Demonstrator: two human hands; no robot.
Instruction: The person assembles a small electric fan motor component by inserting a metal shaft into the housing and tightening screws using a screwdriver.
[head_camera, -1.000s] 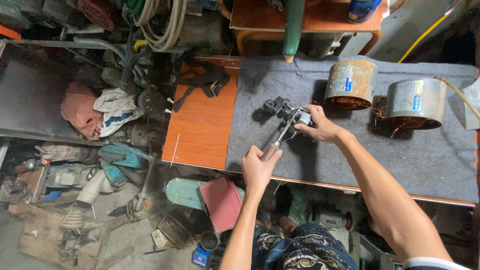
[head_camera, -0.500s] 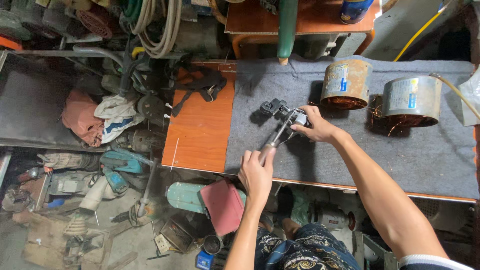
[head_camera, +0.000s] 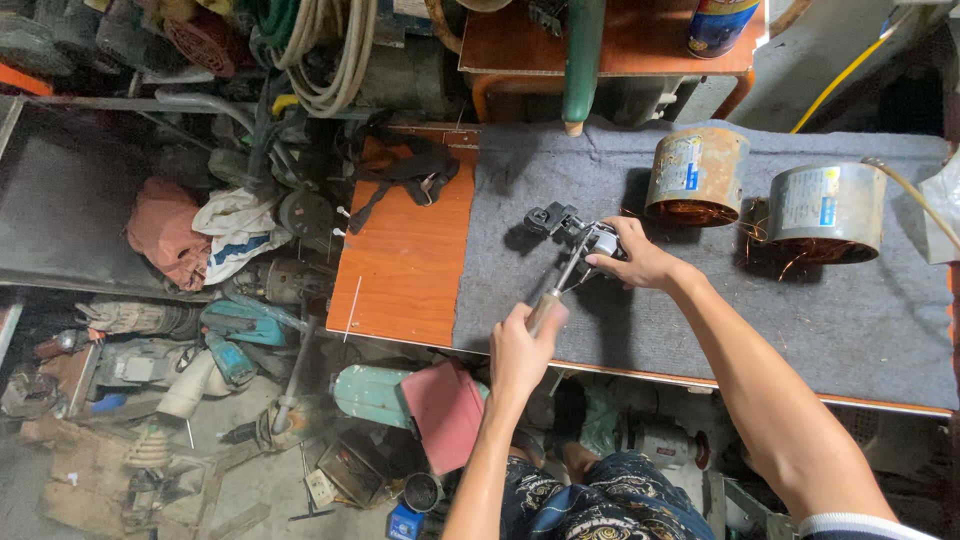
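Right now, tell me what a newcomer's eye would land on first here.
First, the two hands at the middle of the grey mat: the left hand grips a screwdriver and the right hand steadies a small dark part. Next, two rusty motor stators with copper windings stand at the mat's far right.

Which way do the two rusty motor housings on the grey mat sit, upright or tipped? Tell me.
Tipped. Both motor housings lie on their curved sides on the grey mat, so their open ends with copper windings face sideways, not up.
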